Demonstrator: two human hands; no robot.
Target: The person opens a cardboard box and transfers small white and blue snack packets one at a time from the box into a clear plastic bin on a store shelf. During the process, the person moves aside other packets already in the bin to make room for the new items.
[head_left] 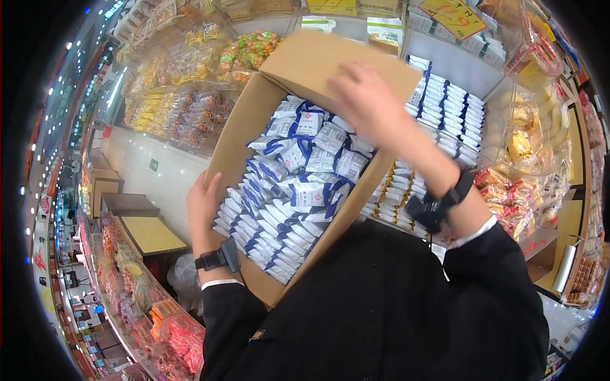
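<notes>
An open cardboard box is tilted in front of me, full of small white-and-blue snack packets. The packets lie in neat rows at the near end and more loosely at the far end. My left hand grips the left wall of the box, thumb and fingers at its edge. Over the far right part of the box, my right hand crosses in front of the raised flap. Motion smears its fingers, so I cannot tell whether anything is in them.
Behind the box's right side, a display bin holds rows of similar white-and-blue packets. Wrapped breads fill the bin at right. Several clear bins of packaged snacks stand at upper left; bagged sweets lie at lower left.
</notes>
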